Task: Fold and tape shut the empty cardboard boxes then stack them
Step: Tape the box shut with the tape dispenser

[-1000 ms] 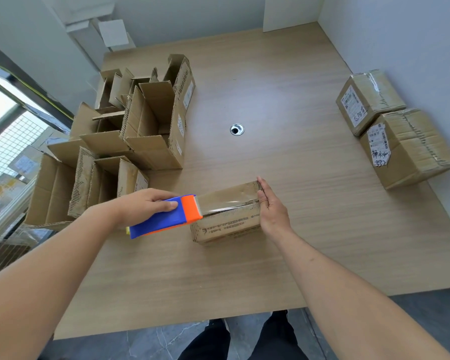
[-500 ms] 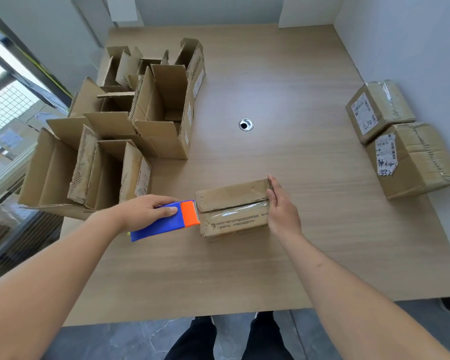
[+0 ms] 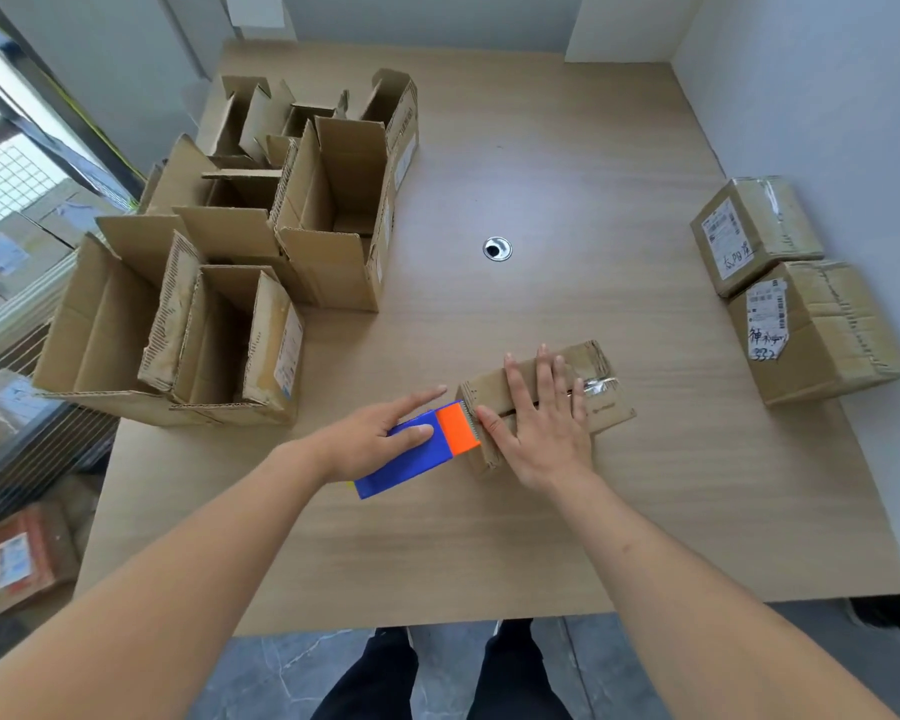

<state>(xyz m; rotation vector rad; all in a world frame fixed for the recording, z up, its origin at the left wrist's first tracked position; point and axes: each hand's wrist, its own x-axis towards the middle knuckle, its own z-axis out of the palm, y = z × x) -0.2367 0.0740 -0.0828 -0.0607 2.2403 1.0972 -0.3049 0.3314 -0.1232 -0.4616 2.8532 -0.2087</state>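
Note:
A small closed cardboard box [image 3: 601,402] lies on the wooden table [image 3: 567,511] near its middle, with clear tape along its top seam. My right hand [image 3: 539,423] lies flat on the box top, fingers straight and spread, thumb at the box's left end. My left hand [image 3: 380,436] holds a blue and orange tape dispenser [image 3: 427,449], thumb on top, index finger stretched out. The dispenser's orange toothed end sits against the box's left end. Two taped boxes [image 3: 801,298] lie side by side at the right.
A cluster of several open empty cardboard boxes [image 3: 240,272] fills the table's left side. A round metal cable hole [image 3: 497,248] sits mid-table. Walls bound the table at the right and back. More parcels lie on the floor at the left.
My right hand moved from the box's right end onto its top, pressing flat. The dispenser stayed at the box's left end. The camera moved closer and tilted down.

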